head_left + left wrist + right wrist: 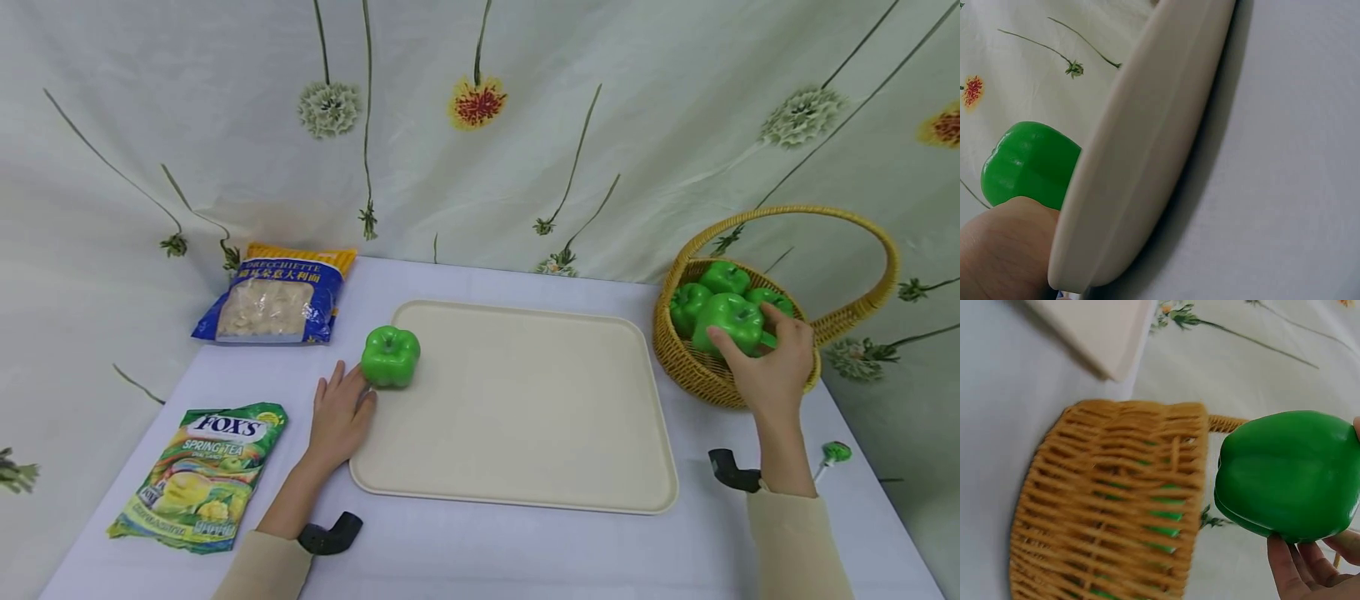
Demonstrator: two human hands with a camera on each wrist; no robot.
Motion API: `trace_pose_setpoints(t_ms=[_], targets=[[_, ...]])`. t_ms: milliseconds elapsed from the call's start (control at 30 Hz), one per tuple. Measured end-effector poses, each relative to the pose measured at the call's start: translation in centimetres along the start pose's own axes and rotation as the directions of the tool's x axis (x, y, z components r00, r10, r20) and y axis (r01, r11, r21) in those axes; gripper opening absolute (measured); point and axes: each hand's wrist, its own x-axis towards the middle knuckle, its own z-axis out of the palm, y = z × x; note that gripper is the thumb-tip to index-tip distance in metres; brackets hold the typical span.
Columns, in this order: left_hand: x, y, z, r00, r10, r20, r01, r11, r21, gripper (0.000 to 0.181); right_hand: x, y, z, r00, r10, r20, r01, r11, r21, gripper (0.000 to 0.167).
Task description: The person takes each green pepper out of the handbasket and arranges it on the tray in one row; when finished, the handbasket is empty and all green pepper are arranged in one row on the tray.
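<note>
My right hand (776,362) grips a green bell pepper (1291,475) above the opening of a wicker basket (693,375). Several more green bell peppers (723,277) lie inside, partly hidden by the held one. At the far left, my left hand (341,417) rests at the left edge of a cream tray (517,408), its fingers extended and holding nothing. Just beyond those fingers, another green bell pepper (390,357) sits on the tray's upper left rim; whether the fingertips touch it I cannot tell. The left wrist view shows the tray's side wall (1141,150) close up.
A blue and orange pasta bag (273,296) lies at the back left, with a green candy bag (202,475) nearer the front. On the right, a green-wrapped lollipop (836,452) lies beside my right forearm. The basket's tall handle (810,212) arches up and leans right.
</note>
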Motion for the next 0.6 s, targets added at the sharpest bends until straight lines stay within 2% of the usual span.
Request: trace_pose_setpoints(t_ms=[300, 467, 600], targets=[[-0.1, 0.0, -0.1, 1.0, -0.001, 0.002, 0.001, 1.0, -0.005, 0.047, -1.2, -2.8, 1.4, 0.994, -0.091, 0.06, 0.087, 0.994, 0.07, 0.071], [-0.1, -0.1, -0.1, 1.0, -0.008, 0.012, 0.008, 1.0, -0.006, 0.047, -2.1, -4.2, 3.3, 0.982, -0.149, 0.114, 0.136, 0.984, 0.118, 0.069], [-0.1, -0.2, -0.1, 1.0, -0.006, 0.009, 0.006, 1.0, -0.006, 0.048, -3.1, -5.5, 5.4, 0.965, -0.19, 0.179, 0.162, 0.974, 0.157, 0.07]])
